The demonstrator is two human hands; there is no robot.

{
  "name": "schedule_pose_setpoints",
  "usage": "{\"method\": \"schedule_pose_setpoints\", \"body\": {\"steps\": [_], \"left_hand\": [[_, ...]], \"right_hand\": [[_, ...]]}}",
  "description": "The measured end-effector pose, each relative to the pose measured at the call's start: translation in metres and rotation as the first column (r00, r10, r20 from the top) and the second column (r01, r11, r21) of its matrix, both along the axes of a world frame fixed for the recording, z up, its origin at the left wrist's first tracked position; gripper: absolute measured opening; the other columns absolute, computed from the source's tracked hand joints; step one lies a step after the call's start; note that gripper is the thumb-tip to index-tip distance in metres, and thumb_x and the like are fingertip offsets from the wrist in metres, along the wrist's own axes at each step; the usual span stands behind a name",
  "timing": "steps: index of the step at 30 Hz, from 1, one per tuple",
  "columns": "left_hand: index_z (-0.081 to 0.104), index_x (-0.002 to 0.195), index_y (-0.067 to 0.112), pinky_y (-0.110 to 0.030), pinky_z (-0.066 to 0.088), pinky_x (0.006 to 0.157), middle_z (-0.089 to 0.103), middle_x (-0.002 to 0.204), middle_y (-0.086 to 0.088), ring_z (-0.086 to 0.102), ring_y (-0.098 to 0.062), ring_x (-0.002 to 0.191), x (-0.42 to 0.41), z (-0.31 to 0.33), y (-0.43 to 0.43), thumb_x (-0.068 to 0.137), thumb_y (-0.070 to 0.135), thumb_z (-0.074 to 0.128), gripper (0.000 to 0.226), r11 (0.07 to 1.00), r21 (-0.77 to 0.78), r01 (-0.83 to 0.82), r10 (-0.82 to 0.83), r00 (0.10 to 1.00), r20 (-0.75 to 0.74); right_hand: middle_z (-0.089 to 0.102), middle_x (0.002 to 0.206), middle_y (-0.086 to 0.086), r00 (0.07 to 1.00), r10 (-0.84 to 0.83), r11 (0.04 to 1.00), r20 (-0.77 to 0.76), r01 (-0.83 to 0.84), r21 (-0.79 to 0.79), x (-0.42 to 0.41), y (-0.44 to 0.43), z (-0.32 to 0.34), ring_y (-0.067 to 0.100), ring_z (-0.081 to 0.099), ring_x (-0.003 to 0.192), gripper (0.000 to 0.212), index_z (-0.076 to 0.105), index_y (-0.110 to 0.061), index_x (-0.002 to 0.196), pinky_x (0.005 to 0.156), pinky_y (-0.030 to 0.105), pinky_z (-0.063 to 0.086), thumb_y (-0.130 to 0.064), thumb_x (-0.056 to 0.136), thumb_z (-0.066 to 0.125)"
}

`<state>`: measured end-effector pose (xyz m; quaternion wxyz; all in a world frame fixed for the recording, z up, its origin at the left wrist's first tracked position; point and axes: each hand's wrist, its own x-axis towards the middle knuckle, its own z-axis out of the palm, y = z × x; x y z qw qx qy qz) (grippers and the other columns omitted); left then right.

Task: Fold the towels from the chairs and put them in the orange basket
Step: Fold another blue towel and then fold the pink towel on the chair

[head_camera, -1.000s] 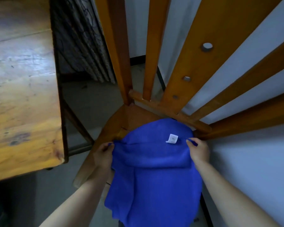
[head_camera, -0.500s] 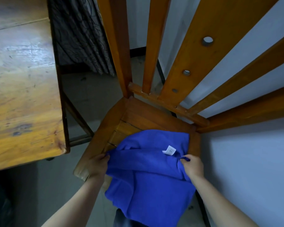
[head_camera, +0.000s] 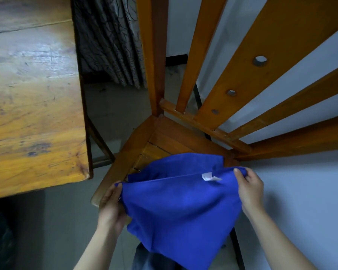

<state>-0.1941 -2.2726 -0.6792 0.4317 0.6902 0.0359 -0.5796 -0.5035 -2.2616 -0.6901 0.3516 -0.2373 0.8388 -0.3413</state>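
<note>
At the bottom of the view, the lower part of a blue towel point(head_camera: 180, 207) hung down in front of a patch of dark cloth point(head_camera: 150, 260), too blurred to identify. Two bare forearms reached up from either side. The left hand point(head_camera: 111, 203) gripped the towel's left corner, its fingers point(head_camera: 115, 190) curled round the cloth and clamped on it. The right hand point(head_camera: 250, 190) pinched the right corner between thumb and fingers, likewise closed on the cloth. The upper edge of the towel ran fairly taut between the two hands, and a small white label point(head_camera: 208, 176) stuck out from that edge just beside the right thumb.

Beyond that edge a second layer of the towel lay slack over the front of a wooden chair seat point(head_camera: 164, 141), so the towel was partly lifted and partly resting on the chair. The back part of the seat was bare wood. Behind it rose the chair back point(head_camera: 261, 61), made of broad orange-brown slats, the widest with three round holes in it.

To the left stood a worn wooden table point(head_camera: 31, 94), its corner near the chair but not touching it. A grey floor point(head_camera: 113, 106) showed between them. Further off hung a dark patterned curtain point(head_camera: 105, 41), and a pale wall point(head_camera: 300, 191) ran along the right side behind the chair.
</note>
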Motion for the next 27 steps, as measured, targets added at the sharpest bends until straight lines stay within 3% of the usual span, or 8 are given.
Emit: {"method": "schedule_pose_setpoints", "body": {"steps": [3, 6, 8, 15, 19, 21, 23, 27], "left_hand": [[0.061, 0.084, 0.018, -0.029, 0.048, 0.078, 0.063, 0.094, -0.002, 0.058, -0.017, 0.090, -0.004, -0.015, -0.012, 0.093, 0.010, 0.052, 0.015, 0.998, 0.059, -0.001, -0.002, 0.999, 0.042], [0.063, 0.089, 0.016, -0.037, 0.044, 0.093, 0.062, 0.104, -0.003, 0.055, -0.021, 0.102, -0.006, -0.037, -0.019, 0.089, 0.012, 0.059, 0.006, 0.992, 0.120, 0.027, -0.050, 0.979, 0.198], [0.063, 0.106, 0.009, -0.040, 0.042, 0.099, 0.061, 0.115, -0.006, 0.053, -0.024, 0.110, -0.006, -0.050, -0.021, 0.089, 0.017, 0.061, 0.019, 0.979, 0.192, 0.066, -0.117, 0.957, 0.264], [0.067, 0.096, 0.005, -0.044, 0.046, 0.096, 0.065, 0.104, -0.016, 0.058, -0.034, 0.101, -0.002, -0.073, -0.028, 0.089, 0.014, 0.058, 0.015, 0.884, 0.356, 0.304, -0.418, 0.855, 0.308], [0.069, 0.092, 0.004, -0.041, 0.048, 0.091, 0.067, 0.101, -0.018, 0.059, -0.034, 0.099, -0.005, -0.069, -0.032, 0.086, 0.012, 0.060, 0.013, 0.864, 0.353, 0.360, -0.473, 0.820, 0.322], [0.069, 0.095, 0.005, -0.042, 0.047, 0.095, 0.067, 0.103, -0.016, 0.059, -0.032, 0.101, -0.006, -0.063, -0.034, 0.087, 0.014, 0.061, 0.015, 0.885, 0.315, 0.343, -0.441, 0.834, 0.331], [0.069, 0.099, 0.005, -0.040, 0.046, 0.096, 0.066, 0.105, -0.011, 0.059, -0.027, 0.101, -0.007, -0.051, -0.035, 0.088, 0.013, 0.060, 0.017, 0.914, 0.234, 0.331, -0.396, 0.852, 0.341], [0.067, 0.099, 0.007, -0.029, 0.043, 0.087, 0.064, 0.094, 0.000, 0.057, -0.017, 0.095, -0.007, -0.023, -0.034, 0.085, 0.004, 0.063, 0.015, 0.965, 0.069, 0.254, -0.262, 0.901, 0.346]], "right_hand": [[0.058, 0.078, 0.010, 0.998, 0.068, 0.995, 0.014, -0.069, 0.078, 0.014, -0.027, -0.019, 0.021, 0.053, 0.069, 0.015, 0.057, -0.006, 0.092, 0.061, 0.028, 0.042, -0.020, 0.094, 0.052], [0.058, 0.089, 0.014, 0.998, 0.067, 0.985, -0.021, -0.063, 0.158, 0.015, -0.043, -0.042, 0.024, 0.052, 0.080, 0.018, 0.055, -0.003, 0.090, 0.070, 0.032, 0.040, -0.020, 0.094, 0.052], [0.057, 0.094, 0.010, 0.997, 0.064, 0.975, -0.039, -0.055, 0.216, 0.013, -0.048, -0.048, 0.026, 0.053, 0.088, 0.014, 0.055, -0.008, 0.091, 0.074, 0.034, 0.041, -0.021, 0.094, 0.053], [0.046, 0.125, 0.018, 0.981, 0.163, 0.936, -0.104, -0.121, 0.329, 0.021, -0.059, -0.062, 0.036, 0.056, 0.100, 0.027, 0.063, -0.001, 0.110, 0.086, 0.037, 0.046, -0.019, 0.091, 0.057], [0.058, 0.107, 0.014, 0.978, 0.196, 0.925, -0.070, -0.161, 0.343, 0.021, -0.064, -0.061, 0.031, 0.057, 0.094, 0.020, 0.064, 0.000, 0.103, 0.078, 0.032, 0.043, -0.014, 0.090, 0.058], [0.058, 0.080, 0.010, 0.978, 0.204, 0.916, -0.031, -0.180, 0.358, 0.021, -0.066, -0.059, 0.027, 0.055, 0.079, 0.014, 0.063, 0.000, 0.082, 0.067, 0.028, 0.040, -0.011, 0.089, 0.058], [0.050, 0.062, 0.007, 0.983, 0.179, 0.928, -0.037, -0.156, 0.339, 0.020, -0.066, -0.058, 0.022, 0.048, 0.062, 0.029, 0.053, -0.007, 0.060, 0.057, 0.027, 0.036, -0.009, 0.089, 0.058], [0.061, 0.079, 0.010, 0.999, 0.021, 0.968, 0.040, -0.031, 0.251, 0.017, -0.059, -0.053, 0.025, 0.058, 0.079, 0.009, 0.066, -0.002, 0.088, 0.074, 0.035, 0.049, -0.009, 0.088, 0.061]]}}
